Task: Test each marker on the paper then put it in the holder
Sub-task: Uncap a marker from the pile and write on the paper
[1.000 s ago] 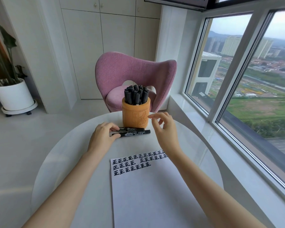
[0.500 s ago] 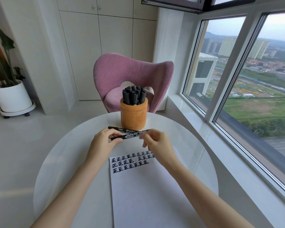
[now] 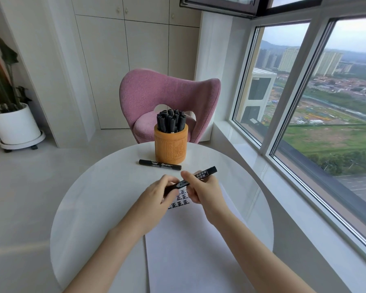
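Note:
A black marker (image 3: 206, 172) hangs tilted above the top of the white paper (image 3: 190, 246), held by both hands. My left hand (image 3: 160, 195) grips its lower left end, and my right hand (image 3: 201, 190) pinches its middle between thumb and fingers. Rows of black test marks (image 3: 181, 200) show between my hands, partly hidden. A second black marker (image 3: 160, 164) lies flat on the table in front of the orange wooden holder (image 3: 171, 148), which is packed with several black markers (image 3: 171, 121).
The round white table (image 3: 93, 208) carries everything. A pink chair (image 3: 169, 98) stands right behind it. A window sill and big windows (image 3: 304, 123) run along the right. A white plant pot (image 3: 14, 125) sits on the floor at far left.
One of the two markers has been lifted off the table and brought back over the paper. My right hand came down from near the holder and took hold of it.

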`<state>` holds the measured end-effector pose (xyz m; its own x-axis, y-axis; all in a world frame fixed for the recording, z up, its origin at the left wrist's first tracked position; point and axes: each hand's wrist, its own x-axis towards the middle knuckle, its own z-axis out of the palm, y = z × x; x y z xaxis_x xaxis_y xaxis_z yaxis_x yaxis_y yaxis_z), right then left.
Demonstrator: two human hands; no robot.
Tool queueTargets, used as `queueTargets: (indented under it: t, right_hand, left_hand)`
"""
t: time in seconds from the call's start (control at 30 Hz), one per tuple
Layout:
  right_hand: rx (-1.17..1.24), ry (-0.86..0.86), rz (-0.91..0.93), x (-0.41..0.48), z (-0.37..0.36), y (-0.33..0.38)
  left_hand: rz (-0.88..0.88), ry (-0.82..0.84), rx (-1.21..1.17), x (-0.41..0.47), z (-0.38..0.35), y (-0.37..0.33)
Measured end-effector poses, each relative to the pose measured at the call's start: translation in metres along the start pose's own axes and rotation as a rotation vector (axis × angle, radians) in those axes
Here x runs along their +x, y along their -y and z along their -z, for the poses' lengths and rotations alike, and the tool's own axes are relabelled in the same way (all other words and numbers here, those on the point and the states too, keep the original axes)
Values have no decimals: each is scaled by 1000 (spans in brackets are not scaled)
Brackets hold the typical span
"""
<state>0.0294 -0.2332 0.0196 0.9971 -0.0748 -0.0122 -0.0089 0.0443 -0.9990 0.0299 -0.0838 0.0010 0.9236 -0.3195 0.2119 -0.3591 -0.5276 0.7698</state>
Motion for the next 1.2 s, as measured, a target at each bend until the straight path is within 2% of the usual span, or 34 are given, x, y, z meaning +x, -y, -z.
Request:
queueTargets:
  t: [0.17,0.37,0.63,0.8,0.97,1.2]
  right_hand:
    - [-44,56,63,-9,0,4]
    - [-50,148,92,-14,4,8]
    - [114,-34,47,-6,28,10]
    - [13,-98,-50,0,32,2]
    - [-258,-206,54,0,25,-10]
    - [-324,-282,100,3,22,-20]
  left_hand:
    - [18,5,135,-7,-4,-14]
    - [5,20,-42,-14,1,-16]
    - [106,7,-250,-25,2,-3]
    - [112,-12,-293,-36,0,-1]
    - [75,65,-325,-41,-4,-1]
    - [103,73,-316,-44,-5,2]
